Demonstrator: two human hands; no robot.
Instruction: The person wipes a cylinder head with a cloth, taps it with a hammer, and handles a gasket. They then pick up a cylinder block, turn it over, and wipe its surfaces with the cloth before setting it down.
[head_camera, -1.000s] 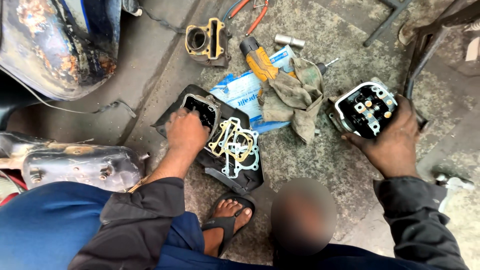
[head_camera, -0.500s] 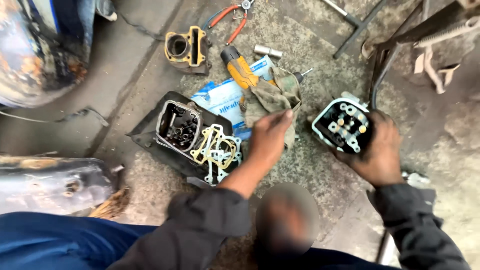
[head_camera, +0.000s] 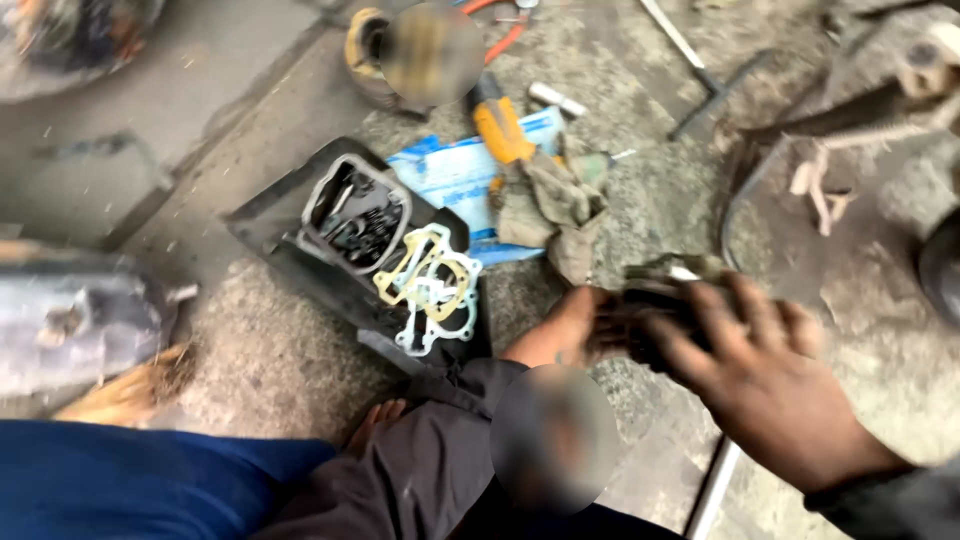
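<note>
My right hand (head_camera: 765, 380) grips a dark metal engine part (head_camera: 655, 290), blurred by motion, low over the concrete floor. My left hand (head_camera: 560, 330) has come across and cups the left side of the same part. To their left lies a black tray (head_camera: 270, 240) carrying an engine cover (head_camera: 355, 215) and pale paper gaskets (head_camera: 430, 280). Behind the hands, a dirty rag (head_camera: 555, 205) lies on a blue plastic bag (head_camera: 450, 175), with a yellow-handled screwdriver (head_camera: 500, 130) beside it.
A metal T-handled wrench (head_camera: 700, 75) and a small socket (head_camera: 555, 98) lie at the back, near orange-handled pliers (head_camera: 505, 40). A brassy cylinder block (head_camera: 365, 45) stands at the top. A motorcycle part (head_camera: 70, 320) sits left, frame pieces (head_camera: 850, 120) right.
My left hand left the tray, swept right past the rag, and now meets my right hand at the engine part. My right hand has brought the part lower and nearer me.
</note>
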